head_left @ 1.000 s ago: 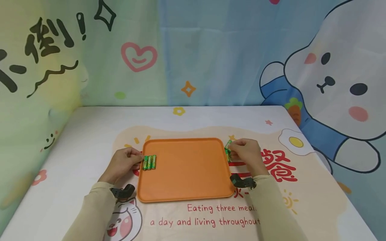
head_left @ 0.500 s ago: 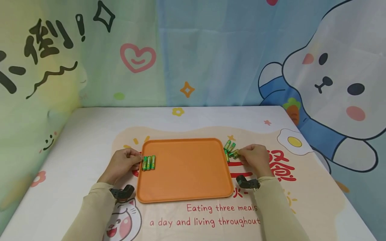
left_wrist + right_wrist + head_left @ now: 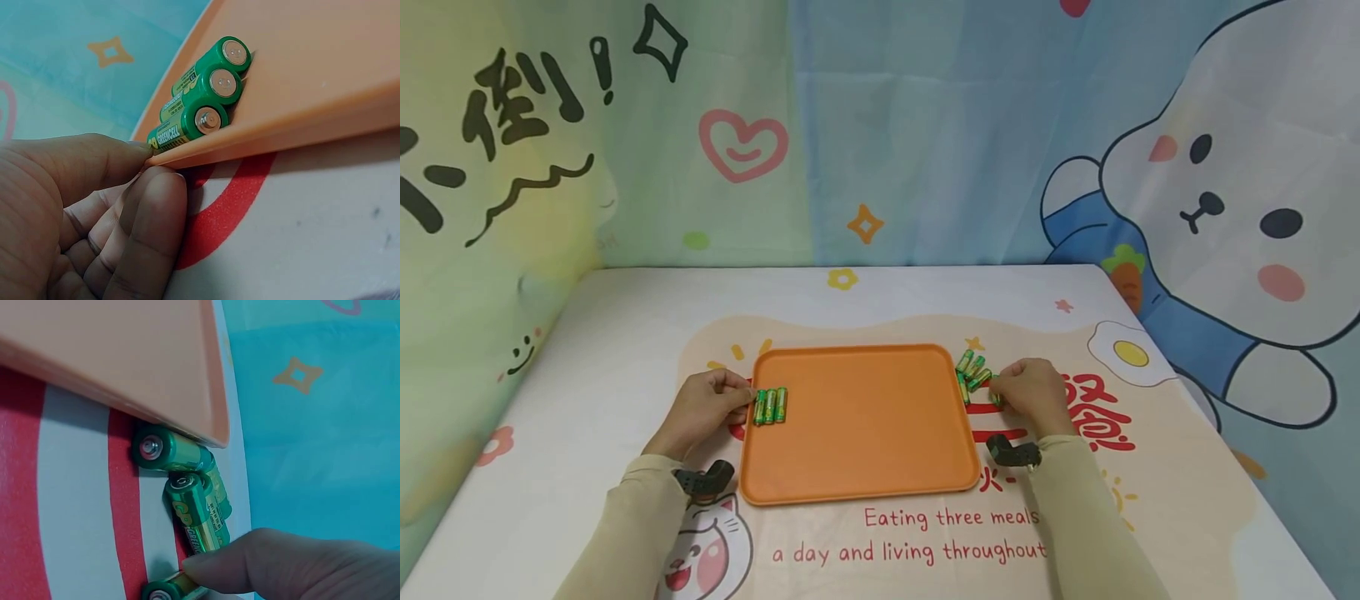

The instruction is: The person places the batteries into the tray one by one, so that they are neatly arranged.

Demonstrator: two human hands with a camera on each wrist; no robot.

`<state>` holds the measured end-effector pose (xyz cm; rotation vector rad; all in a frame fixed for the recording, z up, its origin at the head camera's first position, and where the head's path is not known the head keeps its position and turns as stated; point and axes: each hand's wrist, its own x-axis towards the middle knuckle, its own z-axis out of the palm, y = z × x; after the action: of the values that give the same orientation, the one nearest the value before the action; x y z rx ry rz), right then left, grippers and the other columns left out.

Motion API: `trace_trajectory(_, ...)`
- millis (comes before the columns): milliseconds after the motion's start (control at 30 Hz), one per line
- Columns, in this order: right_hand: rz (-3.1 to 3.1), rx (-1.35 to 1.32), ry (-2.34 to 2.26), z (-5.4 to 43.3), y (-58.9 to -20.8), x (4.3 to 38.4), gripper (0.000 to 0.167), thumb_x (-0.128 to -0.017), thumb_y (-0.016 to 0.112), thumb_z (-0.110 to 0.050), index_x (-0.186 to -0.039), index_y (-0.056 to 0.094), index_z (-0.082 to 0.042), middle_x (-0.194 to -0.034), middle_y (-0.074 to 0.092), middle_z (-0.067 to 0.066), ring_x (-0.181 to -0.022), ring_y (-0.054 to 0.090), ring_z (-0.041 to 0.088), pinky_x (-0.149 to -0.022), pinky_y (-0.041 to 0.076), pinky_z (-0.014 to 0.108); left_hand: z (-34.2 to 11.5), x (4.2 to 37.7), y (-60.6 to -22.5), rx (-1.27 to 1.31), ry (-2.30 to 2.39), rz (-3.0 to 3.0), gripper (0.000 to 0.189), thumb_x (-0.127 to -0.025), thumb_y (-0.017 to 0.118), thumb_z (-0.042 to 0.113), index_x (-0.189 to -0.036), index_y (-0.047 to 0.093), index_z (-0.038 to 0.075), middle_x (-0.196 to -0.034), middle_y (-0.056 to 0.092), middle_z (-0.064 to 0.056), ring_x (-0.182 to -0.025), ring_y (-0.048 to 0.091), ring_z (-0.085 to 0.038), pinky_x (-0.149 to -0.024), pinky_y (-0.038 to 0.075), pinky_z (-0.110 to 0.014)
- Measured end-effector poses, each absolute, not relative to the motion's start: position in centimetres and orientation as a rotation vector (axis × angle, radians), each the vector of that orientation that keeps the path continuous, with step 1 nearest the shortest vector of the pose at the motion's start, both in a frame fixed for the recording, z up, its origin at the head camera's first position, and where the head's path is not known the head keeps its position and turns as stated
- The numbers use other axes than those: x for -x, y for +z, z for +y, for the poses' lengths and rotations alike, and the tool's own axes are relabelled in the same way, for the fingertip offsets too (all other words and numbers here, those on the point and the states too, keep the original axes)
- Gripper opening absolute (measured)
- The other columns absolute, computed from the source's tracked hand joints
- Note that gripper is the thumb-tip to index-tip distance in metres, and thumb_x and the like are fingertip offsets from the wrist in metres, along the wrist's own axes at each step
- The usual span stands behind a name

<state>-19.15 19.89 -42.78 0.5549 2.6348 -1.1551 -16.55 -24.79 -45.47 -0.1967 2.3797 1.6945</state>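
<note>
My left hand [image 3: 711,407] pinches the left rim of an orange tray [image 3: 865,425]. In the left wrist view the thumb [image 3: 119,156] lies over that rim, its tip close to three green AA batteries [image 3: 194,94] lined up side by side inside the tray. Beyond the tray's right edge, my right hand [image 3: 1033,392] pinches another green battery [image 3: 165,589] between thumb and fingers, just above or on the tablecloth. Several loose batteries [image 3: 979,379] lie beside it at various angles, one of them [image 3: 164,449] along the tray's outer wall. The right fingertips are mostly hidden behind the thumb.
A printed cloth [image 3: 910,533] with red lettering and stripes covers the table. Behind stands a cartoon backdrop [image 3: 925,150]. Each wrist wears a black camera mount; the right mount [image 3: 1013,452] sits near the tray's right edge.
My right hand has moved right, away from the tray edge, uncovering the loose batteries there. The battery at its fingertips has shifted right and turned. My left hand stays on the rim.
</note>
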Motion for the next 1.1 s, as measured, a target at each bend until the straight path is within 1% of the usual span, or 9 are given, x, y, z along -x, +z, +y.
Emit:
trace_trajectory(100,2.655,-0.523,-1.108,19.9,-42.7,19.1,0.023,-0.09,0.071,-0.017,-0.105,0.072,0.001,-0.084,0.067,0.01,-0.078,0.058,0.025,-0.063,0.049,0.029,-24.8,16.5,-45.5,0.202,1.698,2.378,0.024,-0.098,0.069,0.01,-0.11,0.064,-0.011,-0.081,0.069,-0.004,-0.069,0.064,-0.009,-0.063,0.058,-0.021)
trace_trajectory(267,2.663,-0.472,-1.067,20.0,-42.7,19.1,0.023,-0.09,0.071,-0.019,-0.1,0.076,0.001,-0.077,0.065,0.008,-0.076,0.058,0.025,-0.061,0.047,0.03,-24.8,16.5,-45.5,0.211,1.69,2.382,0.024,-0.098,0.069,0.01,-0.11,0.064,-0.01,-0.081,0.069,-0.004,-0.069,0.064,-0.009,-0.063,0.058,-0.021)
trace_trajectory(467,2.612,-0.487,-1.12,19.8,-42.8,18.8,0.03,-0.092,0.072,-0.025,-0.109,0.076,-0.001,-0.089,0.068,0.009,-0.082,0.06,0.026,-0.067,0.051,0.03,-24.7,16.4,-45.2,0.209,1.679,2.396,0.023,-0.098,0.069,0.01,-0.109,0.065,-0.009,-0.082,0.068,-0.004,-0.068,0.064,-0.009,-0.062,0.058,-0.021)
trace_trajectory(633,2.607,-0.474,-1.202,19.3,-42.7,18.7,0.03,-0.086,0.073,-0.022,-0.108,0.076,-0.002,-0.092,0.068,0.008,-0.083,0.06,0.024,-0.068,0.049,0.03,-24.7,16.5,-45.3,0.208,1.686,2.392,0.023,-0.098,0.069,0.01,-0.109,0.065,-0.009,-0.083,0.068,-0.005,-0.069,0.063,-0.009,-0.062,0.057,-0.021)
trace_trajectory(700,2.582,-0.46,-1.266,18.9,-42.6,18.7,0.029,-0.084,0.073,-0.02,-0.107,0.076,-0.003,-0.092,0.069,0.007,-0.083,0.06,0.022,-0.069,0.051,0.029,-24.8,16.6,-45.4,0.215,1.688,2.39,0.022,-0.098,0.068,0.01,-0.11,0.064,-0.009,-0.084,0.068,-0.005,-0.069,0.063,-0.009,-0.062,0.057,-0.021)
trace_trajectory(800,2.516,-0.41,-1.395,18.2,-42.3,18.7,0.028,-0.087,0.072,-0.018,-0.109,0.074,0.0,-0.093,0.07,0.008,-0.081,0.065,0.019,-0.072,0.058,0.028,-24.8,16.7,-45.5,0.229,1.683,2.389,0.022,-0.099,0.068,0.01,-0.11,0.064,-0.009,-0.085,0.068,-0.006,-0.07,0.063,-0.009,-0.063,0.057,-0.021)
trace_trajectory(900,2.452,-0.343,-1.509,17.5,-42.0,18.7,0.029,-0.091,0.072,-0.014,-0.113,0.071,0.004,-0.095,0.072,0.011,-0.078,0.07,0.018,-0.072,0.063,0.03,-24.7,16.7,-45.5,0.253,1.673,2.386,0.02,-0.099,0.068,0.01,-0.109,0.064,-0.008,-0.086,0.068,-0.006,-0.071,0.063,-0.009,-0.063,0.057,-0.021)
trace_trajectory(967,2.429,-0.308,-1.553,16.9,-41.9,18.7,0.031,-0.092,0.072,-0.013,-0.116,0.07,0.007,-0.096,0.073,0.013,-0.077,0.071,0.017,-0.072,0.063,0.031,-24.8,16.7,-45.6,0.257,1.666,2.384,0.02,-0.1,0.067,0.01,-0.11,0.064,-0.008,-0.087,0.069,-0.007,-0.071,0.063,-0.009,-0.064,0.058,-0.021)
trace_trajectory(1100,2.397,-0.293,-1.582,15.7,-41.8,18.8,0.033,-0.093,0.073,-0.014,-0.119,0.07,0.007,-0.101,0.073,0.015,-0.078,0.072,0.018,-0.074,0.064,0.031,-24.7,16.7,-45.5,0.265,1.658,2.384,0.02,-0.1,0.067,0.01,-0.11,0.065,-0.007,-0.087,0.069,-0.006,-0.071,0.063,-0.01,-0.064,0.058,-0.021)
